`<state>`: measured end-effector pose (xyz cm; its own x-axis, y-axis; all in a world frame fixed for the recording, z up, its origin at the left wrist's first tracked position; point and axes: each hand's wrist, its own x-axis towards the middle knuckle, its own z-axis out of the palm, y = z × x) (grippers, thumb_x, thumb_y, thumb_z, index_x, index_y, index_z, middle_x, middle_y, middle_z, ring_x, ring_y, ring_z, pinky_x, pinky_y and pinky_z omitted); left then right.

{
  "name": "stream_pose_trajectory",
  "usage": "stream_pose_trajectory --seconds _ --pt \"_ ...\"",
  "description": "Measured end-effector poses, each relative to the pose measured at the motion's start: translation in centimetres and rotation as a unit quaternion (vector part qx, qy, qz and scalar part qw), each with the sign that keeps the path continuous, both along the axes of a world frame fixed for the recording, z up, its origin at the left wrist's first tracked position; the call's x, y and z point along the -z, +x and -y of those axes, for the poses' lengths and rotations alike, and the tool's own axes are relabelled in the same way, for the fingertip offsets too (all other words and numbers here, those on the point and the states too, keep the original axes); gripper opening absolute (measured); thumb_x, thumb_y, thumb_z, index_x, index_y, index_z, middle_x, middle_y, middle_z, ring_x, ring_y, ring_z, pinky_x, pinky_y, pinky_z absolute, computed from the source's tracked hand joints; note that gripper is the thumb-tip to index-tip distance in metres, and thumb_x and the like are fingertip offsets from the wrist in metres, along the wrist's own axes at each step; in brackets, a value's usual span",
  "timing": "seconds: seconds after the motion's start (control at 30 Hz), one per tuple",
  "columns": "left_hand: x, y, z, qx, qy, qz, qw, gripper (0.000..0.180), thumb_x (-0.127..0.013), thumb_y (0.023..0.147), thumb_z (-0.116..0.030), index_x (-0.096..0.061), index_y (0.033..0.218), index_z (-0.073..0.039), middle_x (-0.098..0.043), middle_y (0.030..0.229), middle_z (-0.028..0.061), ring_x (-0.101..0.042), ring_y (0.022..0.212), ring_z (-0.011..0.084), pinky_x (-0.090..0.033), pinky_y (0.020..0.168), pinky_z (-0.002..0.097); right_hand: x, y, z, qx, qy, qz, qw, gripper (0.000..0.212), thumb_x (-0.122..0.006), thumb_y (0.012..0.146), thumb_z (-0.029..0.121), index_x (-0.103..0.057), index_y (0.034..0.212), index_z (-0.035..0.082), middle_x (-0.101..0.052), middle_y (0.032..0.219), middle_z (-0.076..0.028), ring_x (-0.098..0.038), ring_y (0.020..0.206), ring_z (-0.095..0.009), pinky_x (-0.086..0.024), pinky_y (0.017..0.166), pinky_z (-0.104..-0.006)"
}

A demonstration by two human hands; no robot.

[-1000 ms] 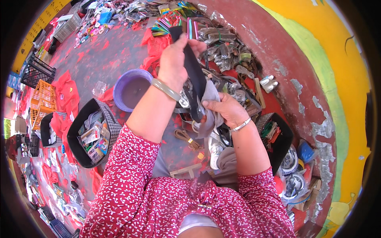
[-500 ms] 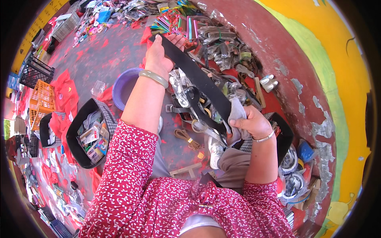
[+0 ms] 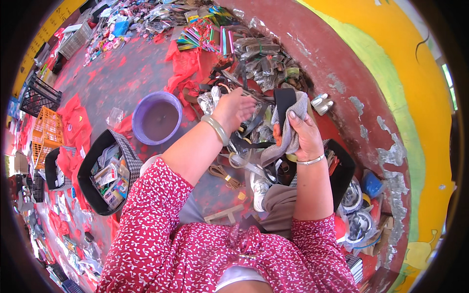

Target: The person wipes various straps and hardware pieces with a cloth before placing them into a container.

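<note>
Grey cloth (image 3: 289, 128) wraps the upper end of a black strap (image 3: 283, 101) that the right hand (image 3: 299, 133) grips closed, fingers pressing the cloth against it, just above the red floor's (image 3: 122, 78) clutter near the curved wall (image 3: 342, 68). The left hand (image 3: 233, 108) has let go of the strap's far end: half a second ago it stretched the strap out taut above the pile, and now it reaches down with curled, loosely open fingers into the heap of bagged metal fittings (image 3: 259, 68); whether it pinches anything there I cannot tell. So the wiping stroke along the strap looks finished, and the strap hangs slack from the right hand alone. The purple bowl (image 3: 157, 117) and the black tray of small packets (image 3: 108, 172) sit where they were, left of the person's knee.
</note>
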<state>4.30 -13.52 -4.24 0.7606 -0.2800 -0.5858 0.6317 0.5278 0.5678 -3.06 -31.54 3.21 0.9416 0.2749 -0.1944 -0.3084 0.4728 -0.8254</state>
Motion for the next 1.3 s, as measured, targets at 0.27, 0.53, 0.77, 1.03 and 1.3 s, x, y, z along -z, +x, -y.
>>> stream_pose_trajectory --seconds 0.27,0.53,0.77,1.03,1.3 --pt "-6.3 -4.0 2.3 0.101 -0.288 0.141 0.942 0.069 -0.035 0.087 -0.054 -0.039 0.122 0.005 -0.047 0.12 0.0223 -0.048 0.11 0.0309 -0.038 0.093 0.0391 1.2 -0.1 -0.7 -0.105 0.007 -0.03 0.994 0.017 -0.055 0.084 0.014 -0.054 0.096 0.001 -0.061 0.074 -0.015 -0.062 0.06 -0.024 -0.053 0.053 -0.0326" --pt "-6.4 -2.0 -0.2 -0.064 -0.356 0.239 0.901 0.057 -0.036 0.09 -0.043 -0.034 0.125 0.003 -0.037 0.13 0.0227 -0.038 0.12 0.0326 -0.03 0.101 0.0405 2.1 0.8 -1.3 -0.054 -0.059 -0.013 0.997 0.032 -0.053 0.088 0.014 -0.047 0.116 0.002 -0.054 0.106 -0.002 -0.05 0.097 -0.01 -0.04 0.085 -0.0243" --pt "-7.2 -1.7 -0.8 -0.063 -0.346 0.249 0.902 0.065 -0.028 0.089 -0.052 -0.033 0.127 0.001 -0.037 0.13 0.0218 -0.037 0.121 0.0311 -0.029 0.101 0.0412 -1.4 2.5 -0.4 0.255 -0.125 0.115 0.952 0.029 -0.053 0.086 0.01 -0.047 0.113 0.003 -0.055 0.104 -0.005 -0.053 0.093 -0.015 -0.045 0.077 -0.0286" --pt "-6.1 -4.4 2.1 -0.039 -0.361 0.188 0.912 0.06 -0.033 0.089 -0.05 -0.035 0.128 -0.005 -0.043 0.125 0.018 -0.044 0.113 0.0283 -0.032 0.099 0.0403 -0.6 0.1 -6.4 0.18 -0.506 0.504 0.676 0.036 -0.056 0.076 -0.003 -0.056 0.111 0.002 -0.056 0.098 -0.01 -0.054 0.093 -0.021 -0.04 0.086 -0.0271" --pt "-5.8 -6.5 3.8 0.018 -0.27 0.249 0.93 0.05 -0.031 0.093 -0.041 -0.031 0.131 -0.008 -0.038 0.13 0.0085 -0.037 0.12 0.0214 -0.027 0.101 0.037 0.3 2.4 -5.5 0.323 -0.487 0.419 0.695 0.021 -0.059 0.071 -0.001 -0.061 0.091 0.0 -0.055 0.082 -0.014 -0.055 0.074 -0.028 -0.045 0.065 -0.0319"
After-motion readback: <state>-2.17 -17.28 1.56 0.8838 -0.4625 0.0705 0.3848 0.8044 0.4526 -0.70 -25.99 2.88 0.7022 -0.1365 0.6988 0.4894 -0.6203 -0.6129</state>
